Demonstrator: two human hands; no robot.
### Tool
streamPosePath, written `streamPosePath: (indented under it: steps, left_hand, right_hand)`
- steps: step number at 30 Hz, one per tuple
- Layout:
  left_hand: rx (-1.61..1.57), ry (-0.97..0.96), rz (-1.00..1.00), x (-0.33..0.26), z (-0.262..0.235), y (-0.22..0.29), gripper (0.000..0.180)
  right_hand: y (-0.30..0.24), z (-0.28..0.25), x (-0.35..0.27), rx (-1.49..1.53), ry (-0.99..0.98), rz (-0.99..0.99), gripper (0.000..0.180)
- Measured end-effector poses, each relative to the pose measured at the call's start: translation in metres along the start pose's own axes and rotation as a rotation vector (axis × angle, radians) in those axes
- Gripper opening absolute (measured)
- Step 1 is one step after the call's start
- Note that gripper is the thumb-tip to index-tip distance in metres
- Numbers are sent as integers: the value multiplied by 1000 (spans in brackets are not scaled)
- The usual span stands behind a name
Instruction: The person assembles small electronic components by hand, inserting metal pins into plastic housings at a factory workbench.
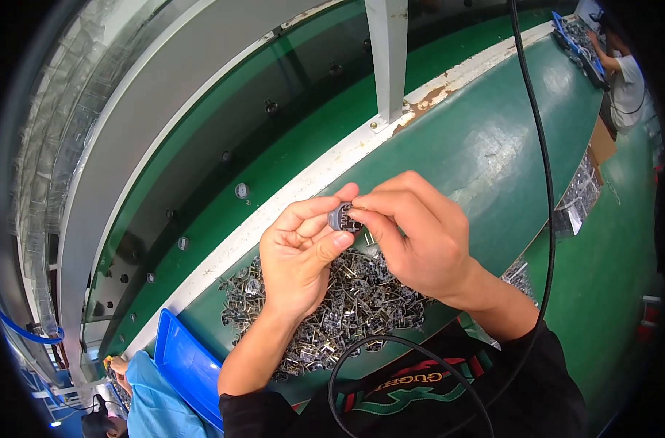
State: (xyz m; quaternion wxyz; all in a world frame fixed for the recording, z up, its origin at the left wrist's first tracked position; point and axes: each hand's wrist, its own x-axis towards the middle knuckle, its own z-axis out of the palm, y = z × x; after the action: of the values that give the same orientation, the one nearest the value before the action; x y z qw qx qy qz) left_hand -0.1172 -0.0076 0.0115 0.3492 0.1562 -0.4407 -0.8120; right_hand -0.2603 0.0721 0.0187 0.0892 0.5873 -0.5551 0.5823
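My left hand (294, 255) holds a small round grey plastic housing (337, 219) between thumb and fingers, above the bench. Dark parts and metal contacts show in its open face, turned toward my right hand. At that face, my right hand (427, 237) has its thumb and forefinger pinched together. Whatever lies between those fingertips is too small and covered to name. Under both hands a heap of small dark pieces with shiny metal prongs (347, 314) spreads over the green bench top (486, 160).
Beyond the bench's white edge, a green conveyor belt (208, 201) carries scattered small round parts. A white post (388, 66) rises there. A black cable (535, 109) hangs at right. Near the blue tray (183, 358) sits a person in blue (157, 401); another person (628, 87) works far right.
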Motion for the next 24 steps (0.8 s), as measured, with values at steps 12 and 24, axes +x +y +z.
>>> streamPosePath:
  steps: [12,24]
  left_hand:
    - [133,-41,41,9,-4,6,39]
    - [91,-11,69,-1,-3,4,40]
  right_hand:
    - [-3,-7,10,7,-85,32,10]
    - [-4,4,1,-21,18,-82,16]
